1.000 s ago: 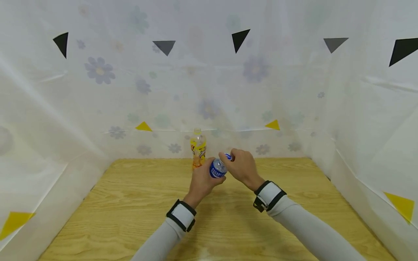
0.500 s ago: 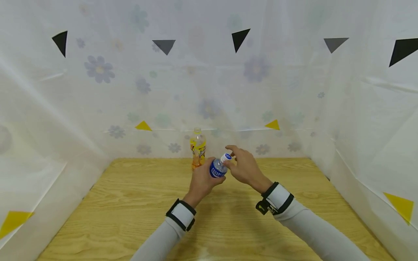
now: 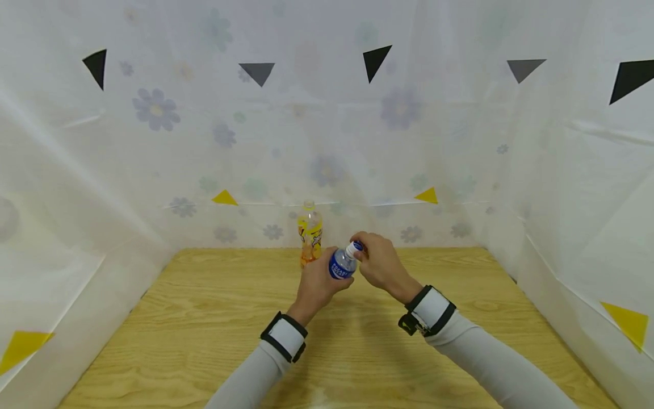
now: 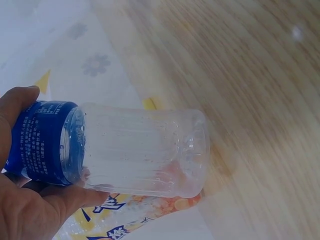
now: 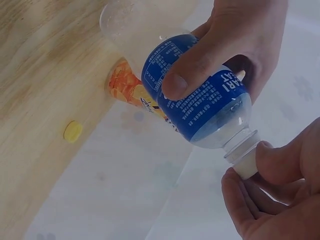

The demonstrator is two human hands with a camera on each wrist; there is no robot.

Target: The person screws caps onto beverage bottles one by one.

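My left hand (image 3: 317,281) grips a clear plastic bottle (image 3: 341,264) round its blue label (image 5: 175,85), keeping it tilted above the table. In the left wrist view, droplets cling inside the bottle's clear lower body (image 4: 142,150). The white cap (image 5: 246,164) sits at the bottle's neck, and my right hand (image 3: 382,266) pinches it between thumb and fingers. Just behind my left hand stands a bottle with a yellow and orange label (image 3: 309,230), its mouth uncapped. Its lower part is partly hidden by that hand.
A small yellow cap (image 5: 73,131) lies on the wooden table (image 3: 204,329), visible in the right wrist view. White flower-patterned sheeting (image 3: 327,125) walls the table at the back and sides, with black, grey and yellow triangles on it.
Half a second ago my right hand's fingers were spread off the cap; they have now closed on it again, as they were a second ago. The left hand has stayed nearly still.
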